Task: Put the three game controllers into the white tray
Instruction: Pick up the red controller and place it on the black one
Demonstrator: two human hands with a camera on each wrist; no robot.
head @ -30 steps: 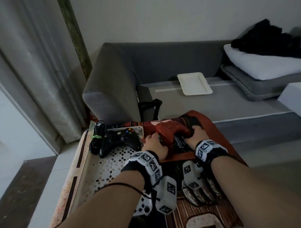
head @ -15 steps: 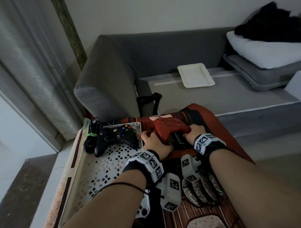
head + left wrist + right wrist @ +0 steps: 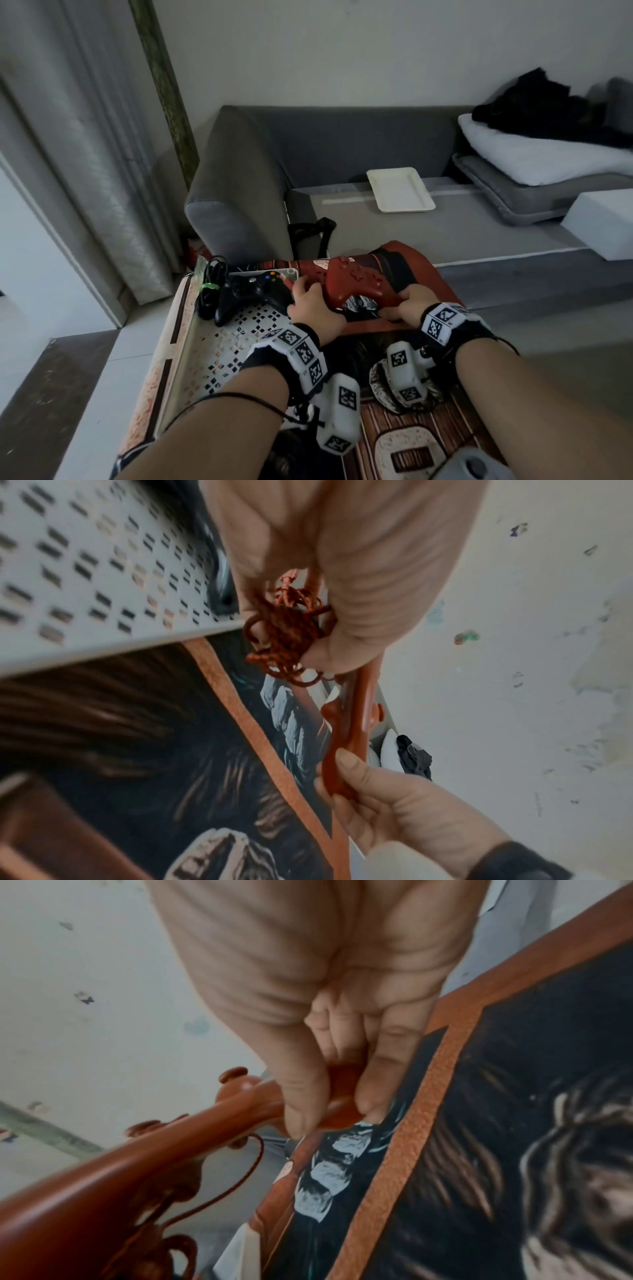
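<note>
Both hands hold a red controller (image 3: pixel 356 284) just above the printed mat, right of the white patterned tray (image 3: pixel 219 349). My left hand (image 3: pixel 310 301) grips its left side together with a bunched red cable (image 3: pixel 274 666). My right hand (image 3: pixel 407 305) pinches the right handle (image 3: pixel 342 1096) between thumb and fingers. A black controller (image 3: pixel 253 291) lies in the tray's far corner, its black cable (image 3: pixel 209 284) draped over the rim. A grey rounded object (image 3: pixel 472 466) is cut off at the bottom right.
The tray lies on a dark printed mat (image 3: pixel 428 421) with an orange border. Behind is a grey sofa (image 3: pixel 239 192) with a plain white tray (image 3: pixel 399 190) on its seat, pillows and black cloth at the right. A curtain hangs at the left.
Both hands have kept hold of the red controller, which has risen slightly off the mat. My left hand has edged towards the tray's corner. The head view has shifted.
</note>
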